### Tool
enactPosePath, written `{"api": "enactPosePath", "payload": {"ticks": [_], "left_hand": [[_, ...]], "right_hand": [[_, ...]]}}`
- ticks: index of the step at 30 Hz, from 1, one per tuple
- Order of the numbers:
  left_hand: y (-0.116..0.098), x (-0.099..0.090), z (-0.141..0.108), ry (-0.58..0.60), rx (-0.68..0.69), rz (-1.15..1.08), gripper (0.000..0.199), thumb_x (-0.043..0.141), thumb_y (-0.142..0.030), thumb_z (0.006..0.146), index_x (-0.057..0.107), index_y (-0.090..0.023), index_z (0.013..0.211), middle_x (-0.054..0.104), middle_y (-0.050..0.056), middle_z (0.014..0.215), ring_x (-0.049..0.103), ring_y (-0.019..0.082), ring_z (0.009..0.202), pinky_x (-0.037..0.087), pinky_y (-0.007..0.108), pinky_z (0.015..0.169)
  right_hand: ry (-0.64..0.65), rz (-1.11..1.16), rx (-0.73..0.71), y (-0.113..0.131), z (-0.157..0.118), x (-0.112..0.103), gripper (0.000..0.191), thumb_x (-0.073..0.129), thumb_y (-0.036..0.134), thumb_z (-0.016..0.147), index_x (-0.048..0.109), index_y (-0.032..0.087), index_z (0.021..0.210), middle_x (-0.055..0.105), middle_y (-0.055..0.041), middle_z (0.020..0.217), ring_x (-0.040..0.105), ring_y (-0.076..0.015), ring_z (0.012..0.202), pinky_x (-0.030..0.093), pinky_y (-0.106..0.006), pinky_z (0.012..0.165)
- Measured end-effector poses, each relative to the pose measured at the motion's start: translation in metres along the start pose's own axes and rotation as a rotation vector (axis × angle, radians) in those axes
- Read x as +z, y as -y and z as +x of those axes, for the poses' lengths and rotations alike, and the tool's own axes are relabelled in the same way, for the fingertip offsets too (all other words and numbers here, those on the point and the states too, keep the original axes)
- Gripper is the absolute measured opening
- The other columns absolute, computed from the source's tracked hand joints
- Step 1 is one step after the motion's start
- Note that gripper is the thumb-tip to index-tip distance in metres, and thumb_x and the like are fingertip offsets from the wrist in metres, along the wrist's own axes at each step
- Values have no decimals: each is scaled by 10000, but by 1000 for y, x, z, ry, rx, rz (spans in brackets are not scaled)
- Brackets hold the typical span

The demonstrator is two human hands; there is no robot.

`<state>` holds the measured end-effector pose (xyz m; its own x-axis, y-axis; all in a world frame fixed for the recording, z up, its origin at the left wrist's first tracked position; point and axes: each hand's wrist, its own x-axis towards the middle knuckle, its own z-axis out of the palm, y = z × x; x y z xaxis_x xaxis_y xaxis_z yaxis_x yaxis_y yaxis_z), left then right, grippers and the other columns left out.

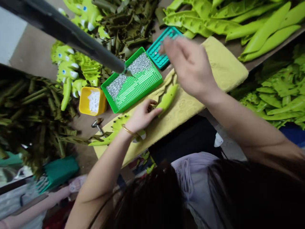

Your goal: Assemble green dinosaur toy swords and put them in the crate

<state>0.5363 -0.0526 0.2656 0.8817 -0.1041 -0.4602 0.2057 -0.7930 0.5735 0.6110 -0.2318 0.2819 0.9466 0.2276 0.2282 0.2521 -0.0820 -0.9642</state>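
Note:
My left hand [145, 116], with a gold bangle at the wrist, holds a curved light-green plastic piece [169, 97] on the yellow padded cloth [188, 109]. Blurred by motion, my right hand [190, 65] is over the cloth beside the teal ridged tray [157, 52]; its fingertips are smeared, so what they hold cannot be made out. A green perforated basket [140, 90] with small silvery metal parts [140, 65] stands beyond my left hand. Another green piece with dark studs [116, 127] lies on the cloth, partly behind my left wrist.
A yellow tub [103, 101] with white parts and a hammer [97, 124] are at the left. Heaps of dark olive pieces [35, 105] and light-green pieces [262, 28] surround the work area. A dark pole [78, 41] crosses the upper left.

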Motion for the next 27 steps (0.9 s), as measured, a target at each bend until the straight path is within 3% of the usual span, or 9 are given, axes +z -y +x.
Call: {"api": "enactPosePath", "payload": {"ticks": [1, 4, 6, 9, 15, 18, 21, 24, 27], "left_hand": [[2, 7, -7, -67, 24, 84, 395, 613, -477, 841, 571, -157, 1069, 630, 40, 850, 569, 188, 735, 466, 320, 673], [7, 26, -26, -232, 154, 386, 422, 589, -440, 881, 555, -137, 1173, 635, 139, 1077, 594, 277, 969, 473, 415, 844], [12, 32, -36, -262, 221, 541, 400, 539, -411, 921, 565, -158, 1229, 629, 154, 1114, 598, 295, 997, 463, 433, 870], [27, 29, -40, -295, 250, 581, 378, 483, -377, 956, 562, -199, 1281, 652, 124, 1066, 630, 256, 904, 475, 383, 810], [58, 21, -39, -519, 259, 597, 365, 518, -398, 939, 627, -202, 1228, 683, 117, 1020, 618, 263, 909, 448, 416, 854], [65, 21, -41, -586, 306, 642, 366, 489, -367, 956, 613, -245, 1277, 673, 108, 959, 602, 239, 859, 427, 424, 899], [70, 21, -42, -611, 332, 643, 358, 486, -371, 958, 611, -262, 1275, 665, 80, 896, 591, 211, 784, 434, 387, 865], [72, 21, -41, -628, 311, 580, 374, 526, -387, 938, 626, -144, 1204, 673, 92, 880, 598, 223, 793, 440, 384, 858], [72, 21, -40, -650, 317, 547, 353, 555, -377, 923, 634, -83, 1101, 682, 102, 886, 604, 228, 799, 439, 387, 863]], "right_hand": [[-41, 103, -156, 6, 23, 9, 335, 378, 391, 976, 595, 138, 946, 612, 39, 859, 609, -60, 908, 473, -218, 901], [285, 325, -393, 12, 81, 58, 178, 416, 225, 958, 541, 215, 1085, 636, 82, 1184, 516, 4, 1239, 352, -157, 1094], [427, 339, -367, 10, 101, 91, 175, 550, 277, 916, 540, 232, 1085, 655, 73, 1176, 584, -7, 1145, 431, -125, 1022], [467, 307, -310, 11, 100, 116, 334, 742, 387, 767, 576, 200, 989, 689, 54, 964, 639, -36, 901, 532, -105, 795], [39, 239, -208, 1, 74, 117, 243, 655, 433, 815, 560, 221, 889, 649, 18, 846, 544, -68, 579, 511, -237, 552], [-156, 137, -178, -17, 76, 130, 265, 604, 534, 821, 518, 287, 868, 655, 16, 845, 526, -92, 549, 493, -282, 540], [-214, 216, -240, -34, 81, 144, 375, 616, 650, 759, 498, 307, 851, 655, 18, 805, 508, -96, 533, 465, -298, 520], [-226, 243, -305, -48, 85, 149, 445, 622, 689, 740, 516, 277, 872, 615, 24, 708, 495, -101, 537, 428, -300, 518], [-157, 127, -227, -58, 86, 148, 472, 548, 697, 797, 545, 249, 944, 606, 16, 701, 512, -100, 576, 437, -296, 576]]}}
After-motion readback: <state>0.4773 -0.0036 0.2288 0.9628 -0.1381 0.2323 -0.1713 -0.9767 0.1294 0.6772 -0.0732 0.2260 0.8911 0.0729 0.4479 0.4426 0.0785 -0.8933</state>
